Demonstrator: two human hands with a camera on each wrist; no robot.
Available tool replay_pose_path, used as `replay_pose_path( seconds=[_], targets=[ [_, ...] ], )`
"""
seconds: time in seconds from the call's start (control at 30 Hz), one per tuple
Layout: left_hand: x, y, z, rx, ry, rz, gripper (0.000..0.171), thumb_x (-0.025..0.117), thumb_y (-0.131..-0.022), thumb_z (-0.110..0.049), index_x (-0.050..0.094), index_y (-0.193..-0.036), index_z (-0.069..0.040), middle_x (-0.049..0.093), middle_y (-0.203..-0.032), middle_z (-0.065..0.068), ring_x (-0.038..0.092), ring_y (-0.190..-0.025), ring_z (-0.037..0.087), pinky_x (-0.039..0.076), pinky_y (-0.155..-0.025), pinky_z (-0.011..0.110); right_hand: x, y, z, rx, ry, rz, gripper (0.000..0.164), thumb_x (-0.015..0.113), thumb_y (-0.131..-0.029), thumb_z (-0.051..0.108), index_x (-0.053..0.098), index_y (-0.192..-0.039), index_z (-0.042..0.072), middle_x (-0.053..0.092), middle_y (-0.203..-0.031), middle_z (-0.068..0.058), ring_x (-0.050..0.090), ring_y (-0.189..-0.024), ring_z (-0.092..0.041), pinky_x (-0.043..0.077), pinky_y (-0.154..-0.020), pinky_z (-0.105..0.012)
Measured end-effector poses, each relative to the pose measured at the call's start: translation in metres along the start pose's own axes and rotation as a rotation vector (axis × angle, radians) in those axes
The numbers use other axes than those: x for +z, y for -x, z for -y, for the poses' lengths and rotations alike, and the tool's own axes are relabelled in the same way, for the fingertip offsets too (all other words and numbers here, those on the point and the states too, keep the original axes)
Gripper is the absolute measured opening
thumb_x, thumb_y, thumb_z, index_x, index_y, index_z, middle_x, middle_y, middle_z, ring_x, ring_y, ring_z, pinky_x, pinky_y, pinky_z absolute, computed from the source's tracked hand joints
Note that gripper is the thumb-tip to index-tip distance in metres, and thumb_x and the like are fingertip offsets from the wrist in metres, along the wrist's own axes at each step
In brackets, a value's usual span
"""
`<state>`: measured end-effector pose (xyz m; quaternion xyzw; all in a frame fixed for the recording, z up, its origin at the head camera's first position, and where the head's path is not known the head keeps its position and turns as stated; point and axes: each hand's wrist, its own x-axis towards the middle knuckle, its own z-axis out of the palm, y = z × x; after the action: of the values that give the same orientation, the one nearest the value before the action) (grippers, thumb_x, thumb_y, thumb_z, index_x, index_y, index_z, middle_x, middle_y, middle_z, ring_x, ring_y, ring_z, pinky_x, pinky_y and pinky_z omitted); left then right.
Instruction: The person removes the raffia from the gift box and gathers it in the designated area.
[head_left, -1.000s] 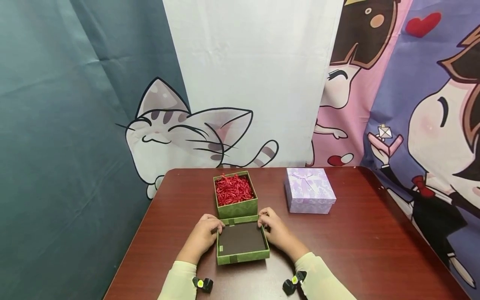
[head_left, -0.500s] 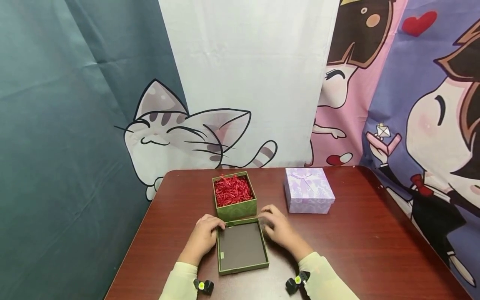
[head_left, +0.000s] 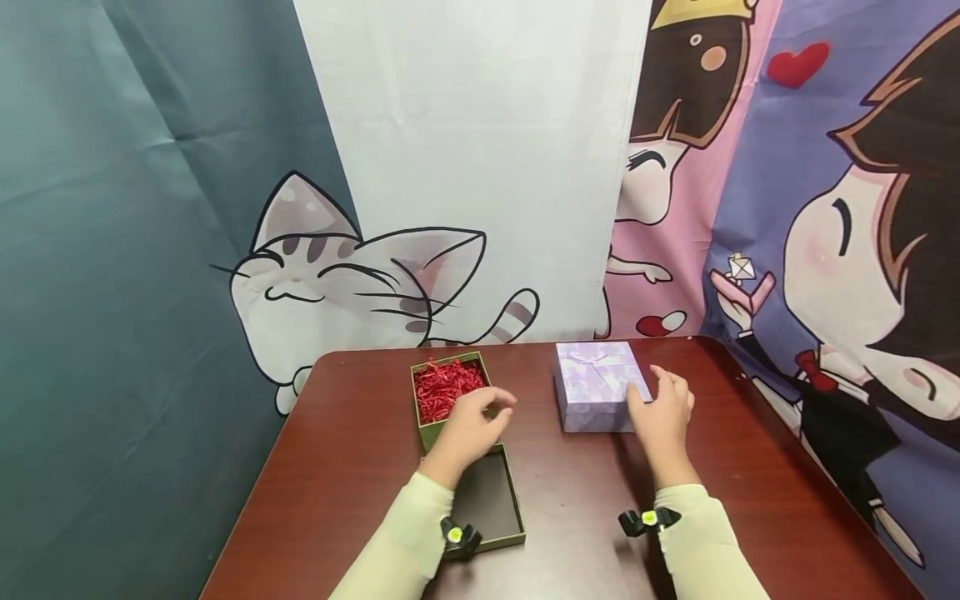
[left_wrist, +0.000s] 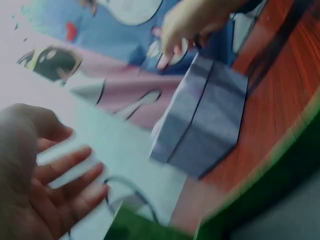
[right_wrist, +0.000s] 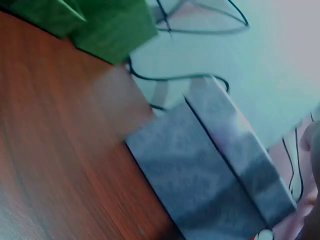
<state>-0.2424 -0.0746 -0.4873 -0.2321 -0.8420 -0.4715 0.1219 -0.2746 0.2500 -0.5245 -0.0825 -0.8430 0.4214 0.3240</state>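
Observation:
A lavender gift box [head_left: 600, 383] with a ribbon bow on its lid sits toward the back right. My right hand [head_left: 665, 412] hovers at its front right corner, thumb and fingers spread, the thumb overlapping the box in the head view. My left hand [head_left: 472, 427] is in the air with nothing in it, its fingers loosely bent. In the left wrist view, that hand [left_wrist: 60, 185] has its fingers apart. Below it, a green box [head_left: 430, 433] holds red shredded paper [head_left: 442, 387]. The green lid [head_left: 506, 540] lies inside up in front of that box, partly hidden by my left forearm.
Everything stands on a reddish-brown wooden table [head_left: 352, 467] with rounded back corners. Behind it hangs a printed cloth backdrop [head_left: 480, 150] with a cartoon cat and cartoon people. A small black camera sits on each wrist.
Both hands have left the green lid and moved right and forward. The right hand has come to the lavender box, while the left passes over the green box. The head view has shifted slightly.

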Motion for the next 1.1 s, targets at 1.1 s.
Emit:
replay_pose_path(
  seconds=[1.1],
  targets=[
    [0.108, -0.070, -0.005, -0.462, 0.179, 0.068, 0.038, 0.075, -0.095, -0.024, 0.074, -0.122, 0.002, 0.075, -0.093, 0.009, 0.076, -0.076, 0.033, 0.059, -0.059, 0.026, -0.005, -0.003, -0.018, 0.516, -0.360, 0.202, 0.055, 0.072, -0.098, 0.033, 0.064, -0.133, -0.008, 0.060, -0.134, -0.024, 0.052, -0.114, -0.025, 0.043, -0.096, -0.033]
  ],
)
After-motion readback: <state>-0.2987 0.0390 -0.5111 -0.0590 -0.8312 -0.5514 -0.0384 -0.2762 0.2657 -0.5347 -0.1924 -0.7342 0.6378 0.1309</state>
